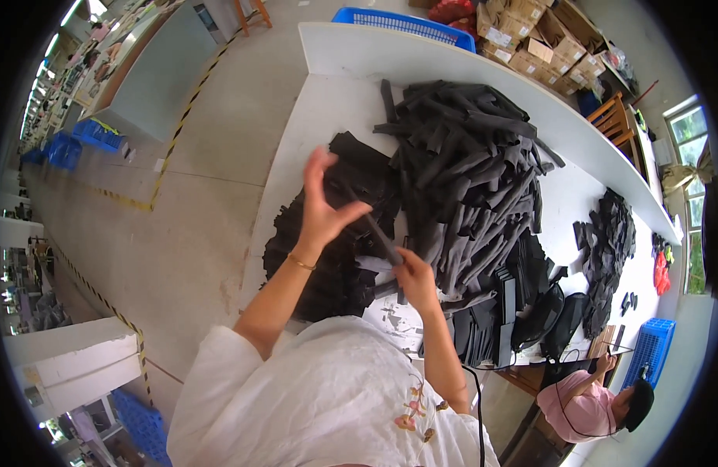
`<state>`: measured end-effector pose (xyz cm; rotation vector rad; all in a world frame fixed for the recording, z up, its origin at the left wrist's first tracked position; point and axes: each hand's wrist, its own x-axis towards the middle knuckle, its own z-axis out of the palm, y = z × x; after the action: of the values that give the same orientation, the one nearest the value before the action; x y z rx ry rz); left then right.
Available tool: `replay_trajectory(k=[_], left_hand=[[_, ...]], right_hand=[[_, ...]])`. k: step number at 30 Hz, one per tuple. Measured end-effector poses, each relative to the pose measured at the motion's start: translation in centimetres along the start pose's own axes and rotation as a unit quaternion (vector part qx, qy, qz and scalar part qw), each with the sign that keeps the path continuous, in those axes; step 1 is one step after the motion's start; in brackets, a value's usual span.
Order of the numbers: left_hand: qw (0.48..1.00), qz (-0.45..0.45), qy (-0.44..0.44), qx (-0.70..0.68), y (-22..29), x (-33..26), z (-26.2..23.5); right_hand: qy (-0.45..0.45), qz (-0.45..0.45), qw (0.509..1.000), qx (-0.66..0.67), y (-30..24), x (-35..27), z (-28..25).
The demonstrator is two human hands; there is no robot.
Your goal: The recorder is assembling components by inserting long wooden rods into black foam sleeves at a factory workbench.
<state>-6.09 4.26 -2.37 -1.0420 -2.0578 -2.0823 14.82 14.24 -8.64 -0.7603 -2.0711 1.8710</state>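
The strip (382, 237), pinched in the right hand (415, 277) while the left hand (322, 218) spreads thumb and fingers apart, could drop onto the black pile (320, 276) if that pinch loosens.

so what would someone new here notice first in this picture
Probably the big heap of dark strips on the white table, above and right of centre. Near the middle, the right hand grips a dark strip, while the blurred left hand is spread open. At lower right, a person in a pink top is near a blue basket.
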Motion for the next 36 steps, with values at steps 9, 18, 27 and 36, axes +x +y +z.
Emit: replay_trajectory(k=[9,18,27,36], left_hand=[[0.698,-0.438,0.037,-0.565,-0.1,-11.1,1.5],[0.771,-0.438,0.124,-0.445,1.0,-9.2,-0.3],[0.822,-0.374,0.158,-0.399,0.3,-4.7,-4.2],[0.751,-0.445,0.162,-0.460,1.7,-8.9,0.9]], right_hand=[[0.141,-0.158,0.972,-0.103,-0.9,-3.2,7.6],[0.058,0.005,0.984,-0.169,-0.7,-9.0,7.2],[-0.067,0.118,0.977,-0.163,-0.9,-18.8,-1.4],[0.170,-0.115,0.978,0.038,-5.9,-7.5,5.4]])
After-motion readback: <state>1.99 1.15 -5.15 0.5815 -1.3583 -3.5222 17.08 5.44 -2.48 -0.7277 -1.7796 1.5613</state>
